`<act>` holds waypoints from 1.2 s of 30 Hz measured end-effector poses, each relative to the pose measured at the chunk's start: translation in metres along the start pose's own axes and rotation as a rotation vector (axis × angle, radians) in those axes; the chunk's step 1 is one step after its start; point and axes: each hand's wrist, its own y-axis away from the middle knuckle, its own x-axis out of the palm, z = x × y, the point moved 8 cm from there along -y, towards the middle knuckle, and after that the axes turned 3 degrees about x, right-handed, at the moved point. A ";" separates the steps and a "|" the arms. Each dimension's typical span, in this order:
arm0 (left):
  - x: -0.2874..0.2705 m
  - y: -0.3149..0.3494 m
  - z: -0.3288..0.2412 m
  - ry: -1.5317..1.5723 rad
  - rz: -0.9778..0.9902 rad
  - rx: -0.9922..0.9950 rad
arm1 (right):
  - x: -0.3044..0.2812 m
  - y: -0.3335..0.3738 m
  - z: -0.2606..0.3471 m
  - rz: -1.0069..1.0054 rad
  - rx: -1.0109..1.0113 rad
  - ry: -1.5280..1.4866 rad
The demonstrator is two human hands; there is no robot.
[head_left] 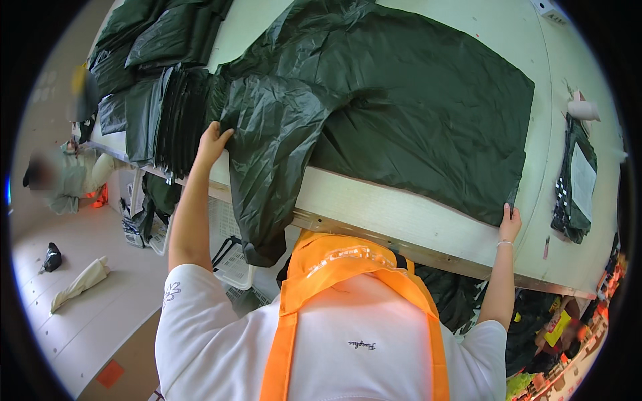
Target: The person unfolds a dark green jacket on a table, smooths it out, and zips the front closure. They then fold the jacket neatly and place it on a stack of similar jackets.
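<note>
Reaching out wide: right hand (510, 225) has its grip pinching a corner of this crinkly, shiny dark-green garment (428, 107); left hand (212, 144) at the opposite edge, can't tell if closed.

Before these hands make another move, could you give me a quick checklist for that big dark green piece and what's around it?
1. Right hand has the dark green piece by its near right corner: ok.
2. Left hand has a firm grip at the left side: cannot tell; it is at the fabric, but the pinch is unclear.
3. Whole piece rests on the table: not ok; a left-hand part hangs over the front edge.
4. Fabric smooth: not ok; creases show, most on the left.
5. White roll clear of the fabric: ok, it sits apart at the right.
</note>
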 end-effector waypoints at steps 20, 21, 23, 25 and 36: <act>-0.005 0.029 -0.016 0.037 -0.235 0.168 | 0.354 0.383 0.326 0.944 -0.306 -0.612; -0.003 0.029 -0.011 0.020 -0.260 0.174 | 0.324 0.365 0.323 0.972 -0.240 -0.202; 0.005 0.027 -0.002 0.037 -0.251 0.052 | 0.262 0.305 0.305 0.521 -0.440 -0.310; 0.006 0.029 0.002 -0.012 -0.268 0.049 | 0.193 0.237 0.303 0.657 -0.144 -0.058; -0.016 0.021 -0.047 -0.258 -0.198 0.125 | 0.069 0.103 0.351 -0.228 -0.784 0.532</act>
